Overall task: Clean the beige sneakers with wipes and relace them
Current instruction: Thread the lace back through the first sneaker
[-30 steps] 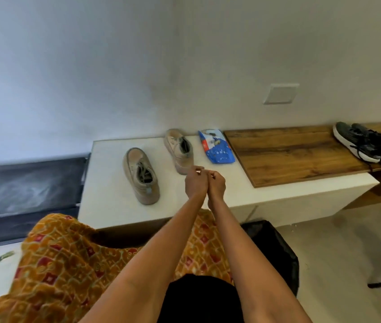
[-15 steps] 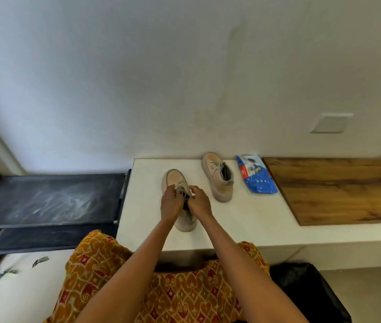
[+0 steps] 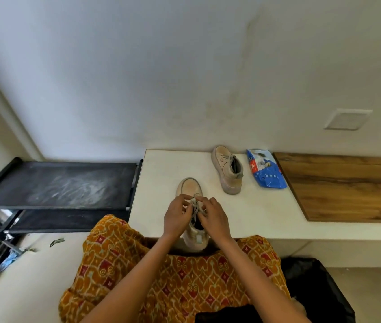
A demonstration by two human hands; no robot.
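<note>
Two low beige suede sneakers stood on the white stone-like ledge (image 3: 161, 173) against the wall, and neither looked finished. The nearer beige sneaker (image 3: 190, 190) sat at the front edge of the ledge, toe toward the wall and heel just over the person's patterned orange lap, with the left hand (image 3: 175, 217) and right hand (image 3: 212, 216) closed in over its tongue. The fingertips of both hands were curled inward and pinched the pale grey lace (image 3: 195, 203) at the middle of the eyelet rows; whether they were loosening or threading it could not be told. The farther beige sneaker (image 3: 226, 172) lay well apart, nearer the wall, still laced and untouched. Just beside it lay the blue plastic wipes packet (image 3: 266, 170), flat and seemingly closed, and no loose wipe showed anywhere. Judging from that, the wiping had probably not begun, so the task seemed at its earliest stage: lace work on the first shoe, with cleaning of both shoes and relacing of both still to come. A brown wooden board (image 3: 348, 187) covered the ledge to the right, and a black mesh rack (image 3: 63, 183) stood to the left.
</note>
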